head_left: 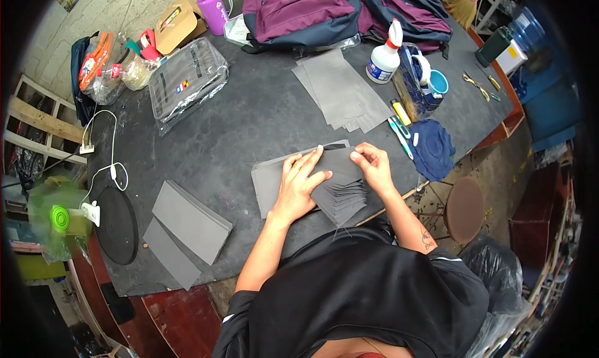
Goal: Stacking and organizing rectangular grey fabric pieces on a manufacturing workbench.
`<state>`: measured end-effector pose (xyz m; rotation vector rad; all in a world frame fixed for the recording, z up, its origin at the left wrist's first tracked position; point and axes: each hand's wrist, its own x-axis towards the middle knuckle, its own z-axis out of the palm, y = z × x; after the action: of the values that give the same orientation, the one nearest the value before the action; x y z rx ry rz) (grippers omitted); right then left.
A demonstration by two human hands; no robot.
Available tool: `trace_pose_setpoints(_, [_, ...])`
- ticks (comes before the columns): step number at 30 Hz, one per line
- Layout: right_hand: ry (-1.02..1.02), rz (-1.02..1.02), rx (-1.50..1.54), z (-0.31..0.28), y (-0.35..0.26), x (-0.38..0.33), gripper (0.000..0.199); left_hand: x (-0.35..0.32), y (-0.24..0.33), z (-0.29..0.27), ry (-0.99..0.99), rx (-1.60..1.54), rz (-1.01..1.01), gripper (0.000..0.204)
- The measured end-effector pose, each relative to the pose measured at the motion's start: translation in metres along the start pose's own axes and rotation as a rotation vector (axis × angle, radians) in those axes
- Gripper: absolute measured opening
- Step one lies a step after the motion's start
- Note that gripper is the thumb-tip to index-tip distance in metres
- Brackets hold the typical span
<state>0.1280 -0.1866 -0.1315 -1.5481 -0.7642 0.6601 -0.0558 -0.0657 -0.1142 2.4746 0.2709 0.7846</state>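
Observation:
My left hand [299, 188] lies with its fingers stretched out on a pile of dark grey sheets [266, 186] near the table's front edge, pressing them down. At the upper right corner of the top sheet [340, 164], my right hand [375, 168] pinches the edge between thumb and fingers. Below that sheet, a fanned stack of grey pieces [343, 202] points toward me with loose threads on its corners. Whether the sheets are cloth or another thin material, I cannot tell.
Left stand grey stacks [193, 221], a black disc [117, 224] and a green fan [60, 218]. Farther back lie more sheets [340, 90], a spray bottle [384, 55], a yellow lighter-like object [400, 112], a blue cloth [432, 149], backpacks [306, 15] and a plastic-wrapped case [189, 83]. A stool [465, 209] stands right.

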Motion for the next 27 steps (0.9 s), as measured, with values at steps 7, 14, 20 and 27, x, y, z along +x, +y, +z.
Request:
trace_pose_setpoints(7, [-0.029,0.042,0.114,-0.004,0.011,0.005,0.011,-0.002,0.005,0.001,0.034,0.041,0.027,0.034])
trace_pose_setpoints(14, [-0.026,0.095,0.159,-0.002,0.008,0.007,0.013,-0.001,0.005,0.000,0.033,0.055,0.020,0.034])
trace_pose_setpoints(20, [0.020,0.071,0.110,-0.001,0.011,0.006,0.013,0.002,0.003,-0.002,0.011,0.029,0.031,0.034])
trace_pose_setpoints(27, [0.121,-0.002,-0.079,0.006,0.005,0.001,0.020,0.002,0.008,-0.002,0.016,-0.004,-0.012,0.038])
